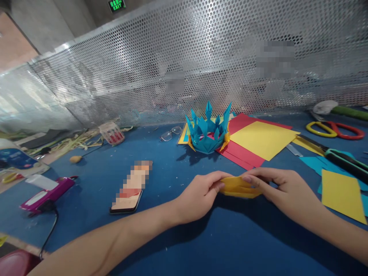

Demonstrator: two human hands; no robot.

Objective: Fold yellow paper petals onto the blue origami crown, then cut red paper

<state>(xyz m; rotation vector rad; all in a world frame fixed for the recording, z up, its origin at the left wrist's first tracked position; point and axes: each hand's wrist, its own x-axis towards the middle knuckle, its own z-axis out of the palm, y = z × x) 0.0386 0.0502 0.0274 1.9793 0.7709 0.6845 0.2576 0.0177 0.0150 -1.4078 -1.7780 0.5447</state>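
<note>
A folded piece of yellow paper (239, 187) is held just above the blue table, stretched between both hands. My left hand (200, 196) pinches its left end between thumb and fingers. Its right end is gripped by my right hand (283, 190), with the thumb in front and fingers behind. Layers show along the paper's lower side. Beyond the hands stands a blue folded-paper crown (207, 135) with tall points and small yellow pieces at its sides.
Red sheets (240, 153) and a yellow sheet (263, 138) lie behind my right hand. Scissors (335, 129), a box cutter (342, 159) and a yellow square (342, 193) are at right. Leftward are a phone (129, 191), glasses (171, 133) and a purple device (47, 195). Perforated metal panels (184, 65) rise behind.
</note>
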